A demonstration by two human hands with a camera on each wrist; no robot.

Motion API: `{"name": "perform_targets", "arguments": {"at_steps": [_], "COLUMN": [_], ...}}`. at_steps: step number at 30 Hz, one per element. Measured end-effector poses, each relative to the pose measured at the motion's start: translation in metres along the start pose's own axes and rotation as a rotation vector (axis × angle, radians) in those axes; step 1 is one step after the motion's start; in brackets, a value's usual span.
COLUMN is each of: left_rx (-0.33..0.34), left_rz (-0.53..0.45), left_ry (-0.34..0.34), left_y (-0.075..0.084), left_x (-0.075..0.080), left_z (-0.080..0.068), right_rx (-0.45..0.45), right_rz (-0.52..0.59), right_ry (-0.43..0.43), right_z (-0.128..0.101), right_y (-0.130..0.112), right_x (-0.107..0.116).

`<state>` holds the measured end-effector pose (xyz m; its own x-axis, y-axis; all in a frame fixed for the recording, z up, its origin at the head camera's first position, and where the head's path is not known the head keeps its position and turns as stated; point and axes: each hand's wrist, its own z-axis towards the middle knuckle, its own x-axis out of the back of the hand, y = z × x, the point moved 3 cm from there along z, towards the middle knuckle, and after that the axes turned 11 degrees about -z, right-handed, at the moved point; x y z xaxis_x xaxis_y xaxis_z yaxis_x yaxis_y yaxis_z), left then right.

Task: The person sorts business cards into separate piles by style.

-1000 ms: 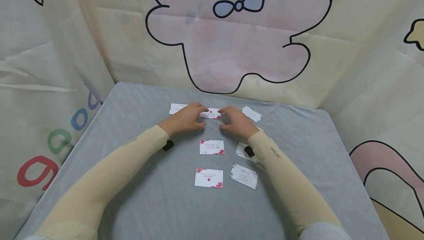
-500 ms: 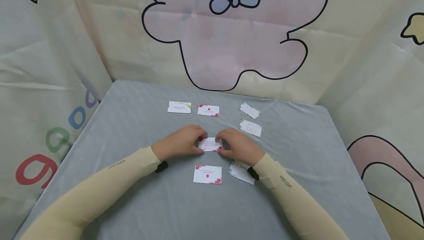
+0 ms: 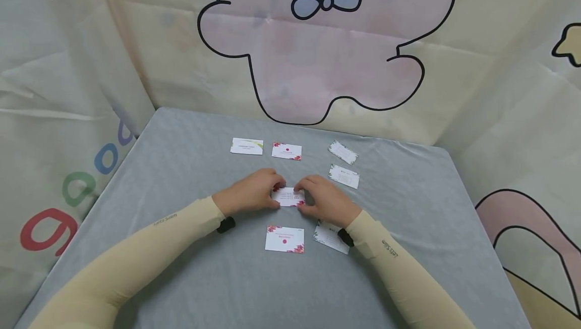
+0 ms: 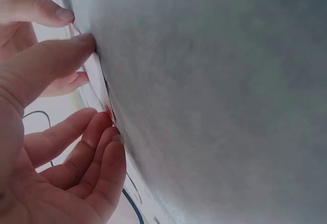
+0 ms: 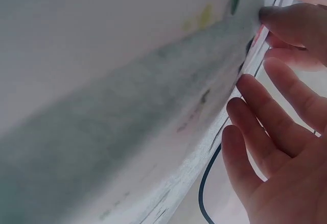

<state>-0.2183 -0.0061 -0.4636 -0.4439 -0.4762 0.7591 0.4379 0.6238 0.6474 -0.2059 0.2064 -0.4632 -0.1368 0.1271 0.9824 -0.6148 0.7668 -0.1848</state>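
At mid-table, my left hand (image 3: 251,195) and right hand (image 3: 323,199) pinch a floral card (image 3: 288,197) by its ends; next I judge a clean lift

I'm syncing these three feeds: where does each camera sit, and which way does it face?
Head: worn high, looking down at the grey table; both sleeved arms show.
Left wrist: low, facing across the cloth; left hand fills it.
Right wrist: low, facing the card's edge; right hand shows.
All share the floral card, held at its ends.
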Motion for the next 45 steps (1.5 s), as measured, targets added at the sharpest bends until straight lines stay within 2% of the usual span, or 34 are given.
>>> {"name": "perform_targets", "arguments": {"at_steps": [6, 10, 14, 19, 22, 26, 30, 33, 36, 41, 45], "left_rx": [-0.003, -0.013, -0.011, 0.002, 0.025, 0.063, 0.072, 0.07, 0.074, 0.09, 0.102], "left_rz": [-0.011, 0.004, 0.042, 0.048, 0.047, 0.04, 0.038, 0.05, 0.061, 0.075, 0.081], "left_ry": [-0.026, -0.01, 0.027, 0.051, 0.048, 0.037, 0.03, 0.017, -0.004, -0.036, -0.021], "left_y": [-0.005, -0.013, -0.022, -0.031, -0.038, -0.048, -0.054, -0.056, -0.056, -0.053, -0.053], "left_x": [0.005, 0.015, 0.032, 0.054, 0.06, 0.061, 0.062, 0.062, 0.063, 0.064, 0.063], "left_z": [0.007, 0.017, 0.036, 0.066, 0.081, 0.094, 0.101, 0.104, 0.106, 0.106, 0.104], "right_rx": [-0.021, -0.038, -0.053, -0.126, -0.158, -0.201, -0.237, -0.223, -0.197, -0.209, -0.196], "right_rz": [0.034, -0.003, -0.076, -0.087, -0.086, -0.043, 0.044, 0.077, 0.084, 0.095, 0.083], "right_ry": [-0.02, -0.004, 0.021, 0.023, 0.015, -0.015, -0.029, -0.032, -0.038, -0.047, -0.03], "right_z": [0.009, 0.024, 0.048, 0.077, 0.093, 0.105, 0.111, 0.115, 0.119, 0.12, 0.119], "right_y": [0.004, 0.012, 0.023, 0.04, 0.05, 0.064, 0.073, 0.075, 0.076, 0.075, 0.073], "right_x": [0.002, 0.006, 0.014, 0.023, 0.024, 0.019, 0.015, 0.014, 0.014, 0.014, 0.014]}}
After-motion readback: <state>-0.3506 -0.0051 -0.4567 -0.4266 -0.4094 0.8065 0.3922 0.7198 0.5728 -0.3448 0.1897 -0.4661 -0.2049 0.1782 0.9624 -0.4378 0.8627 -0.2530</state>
